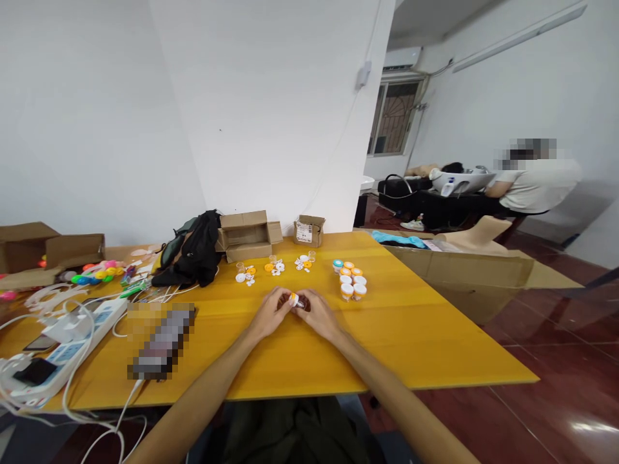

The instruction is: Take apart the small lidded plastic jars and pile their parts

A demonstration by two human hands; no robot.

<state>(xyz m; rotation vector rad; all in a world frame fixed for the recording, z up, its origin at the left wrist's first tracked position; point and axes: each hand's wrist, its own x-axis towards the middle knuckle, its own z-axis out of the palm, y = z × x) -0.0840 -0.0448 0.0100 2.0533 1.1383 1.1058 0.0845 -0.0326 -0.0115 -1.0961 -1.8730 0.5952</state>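
While both forearms extend over the yellow table (411, 335), the left hand (269, 310) and the right hand (319, 314) meet left of the group of lidded jars (345, 280) and slightly nearer the person, the fingers of each closed on a small container (294, 298) with orange and white at its end; they hide much of its body. The group of jars has white and orange lids, and a blue one at its far left corner. Left of the jars and a little farther off lie the right pile (304, 263), the middle pile (269, 267) and the left pile (252, 271) of white and orange parts, each with a clear cup. Beyond these, also left of the jars, are a small carton (309, 233) and an open cardboard box (246, 251). Well to the jars' left are a black bag (196, 251) and, nearer the person, a blurred-out phone (164, 341) and a white power strip (80, 345).
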